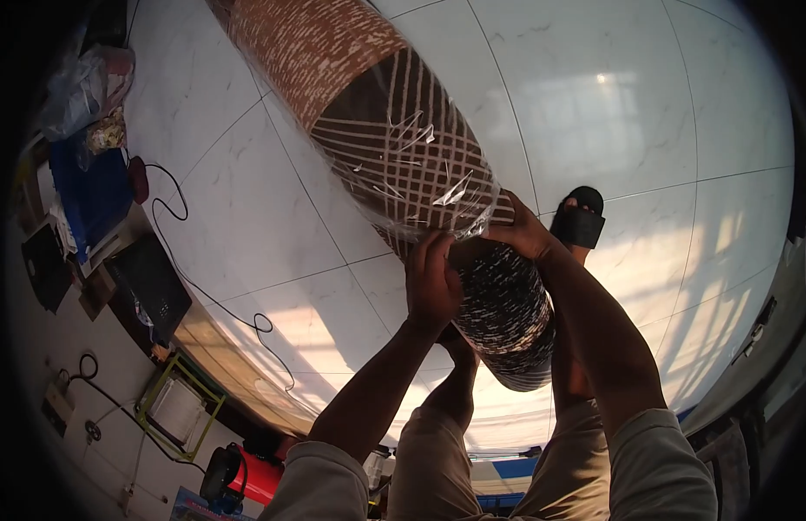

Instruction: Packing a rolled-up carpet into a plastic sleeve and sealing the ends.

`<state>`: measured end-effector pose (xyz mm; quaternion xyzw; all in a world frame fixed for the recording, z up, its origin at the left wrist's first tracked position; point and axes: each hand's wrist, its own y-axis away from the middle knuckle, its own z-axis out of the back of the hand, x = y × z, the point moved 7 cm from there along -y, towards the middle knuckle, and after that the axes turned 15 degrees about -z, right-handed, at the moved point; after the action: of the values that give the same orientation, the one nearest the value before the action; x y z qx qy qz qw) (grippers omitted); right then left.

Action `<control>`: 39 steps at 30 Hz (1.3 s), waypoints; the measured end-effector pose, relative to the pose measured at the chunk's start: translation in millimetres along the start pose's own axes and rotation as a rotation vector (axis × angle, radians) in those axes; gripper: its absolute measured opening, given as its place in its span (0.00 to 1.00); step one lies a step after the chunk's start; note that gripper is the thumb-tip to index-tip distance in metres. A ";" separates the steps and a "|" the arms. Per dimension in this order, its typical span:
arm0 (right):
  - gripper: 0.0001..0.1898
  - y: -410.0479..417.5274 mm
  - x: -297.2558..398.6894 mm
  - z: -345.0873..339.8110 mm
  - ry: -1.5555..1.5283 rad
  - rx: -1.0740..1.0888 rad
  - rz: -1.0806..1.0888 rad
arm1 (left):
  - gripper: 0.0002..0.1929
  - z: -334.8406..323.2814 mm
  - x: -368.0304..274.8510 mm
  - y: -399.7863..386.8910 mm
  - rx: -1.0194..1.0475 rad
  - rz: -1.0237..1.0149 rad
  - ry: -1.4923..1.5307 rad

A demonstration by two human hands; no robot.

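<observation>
A long, thick roll of patterned fabric stretches from between my legs towards the top of the view. Its near part is black with pale flecks, then comes dark brown with crossing pale lines, then flecked orange-brown. A clear plastic wrap covers the far parts and ends in a bunched edge at my hands. My left hand has its fingers curled on that edge at the roll's left side. On the right side my right hand grips the plastic edge, thumb and fingers apart around the brown fabric. The near black part is outside the plastic.
Pale floor tiles lie around the roll. A thin black cable loops across them on the left. A low shelf or desk at the left holds a blue item and plastic bags. My sandalled foot stands right of the roll.
</observation>
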<state>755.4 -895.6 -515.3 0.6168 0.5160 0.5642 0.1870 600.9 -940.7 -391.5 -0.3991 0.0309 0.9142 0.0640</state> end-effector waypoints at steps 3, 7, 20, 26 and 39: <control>0.58 47.2 2.3 -18.9 -0.033 0.174 -0.148 | 0.19 46.6 56.0 6.7 -0.381 0.104 -0.132; 0.68 87.2 -72.7 -25.3 0.000 0.114 -0.109 | 0.24 79.1 143.2 10.1 -0.443 0.206 -0.179; 0.34 47.4 -111.8 10.1 0.068 0.090 -0.226 | 0.09 32.9 228.8 35.9 -0.619 -0.068 -0.085; 0.32 63.1 -103.4 8.6 0.005 0.045 -0.125 | 0.13 -25.7 244.3 58.8 -0.572 0.462 1.121; 0.23 69.5 -111.6 -22.1 -0.052 -0.014 -0.180 | 0.26 21.2 51.1 147.8 -0.286 0.170 -0.180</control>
<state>784.1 -1025.5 -508.4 0.5808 0.5606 0.5326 0.2545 530.1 -1080.0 -413.7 -0.3164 -0.0715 0.9435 -0.0681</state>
